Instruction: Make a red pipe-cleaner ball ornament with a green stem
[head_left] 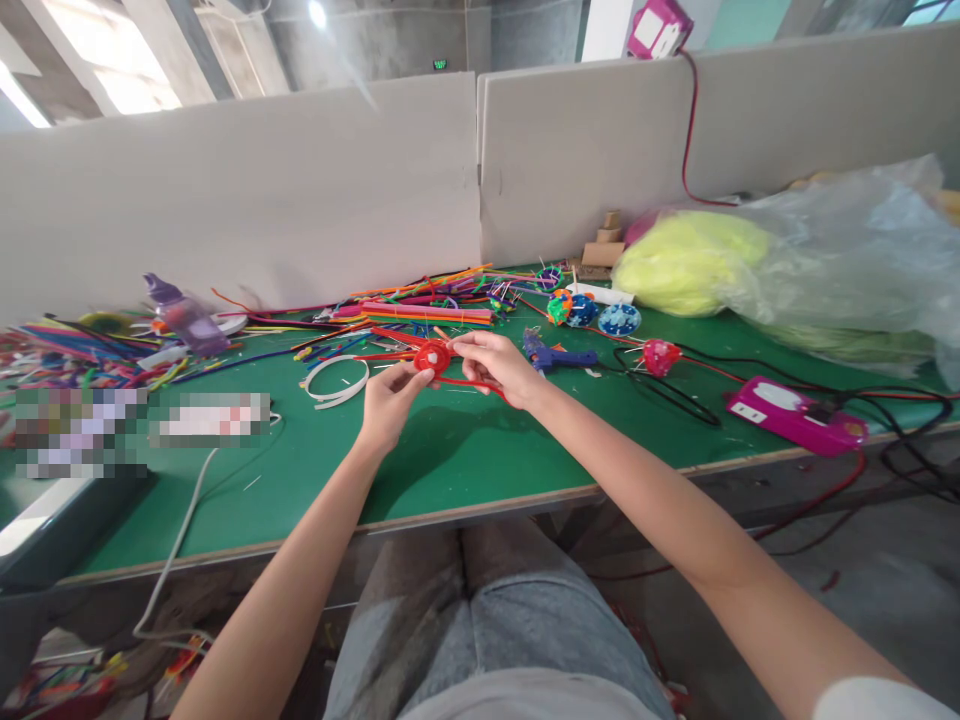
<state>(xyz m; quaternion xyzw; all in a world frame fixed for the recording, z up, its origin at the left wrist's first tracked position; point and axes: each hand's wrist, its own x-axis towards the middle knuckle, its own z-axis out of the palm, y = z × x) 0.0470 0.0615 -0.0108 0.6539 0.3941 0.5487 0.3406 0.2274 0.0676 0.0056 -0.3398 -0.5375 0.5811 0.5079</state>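
My left hand (394,398) pinches a small round red piece (432,357) with pale spots, just above the green tabletop. Close against its right side, my right hand (496,366) has its thumb and fingers pinched together on a red pipe cleaner (472,384), which runs from the round piece under the palm. Fingers partly cover both. Behind the hands lie more red strips (394,342). A blue glue gun (562,357) rests right of my right hand, and a white looped band (337,378) lies left of my left hand.
Bundled colourful pipe cleaners (427,313) spread along the back. Several decorated balls (619,319) and a red one (661,357) lie to the right. A magenta power strip (795,415) with cables sits near the right edge. A purple bottle (185,315) stands left; plastic bags (840,260) fill the back right.
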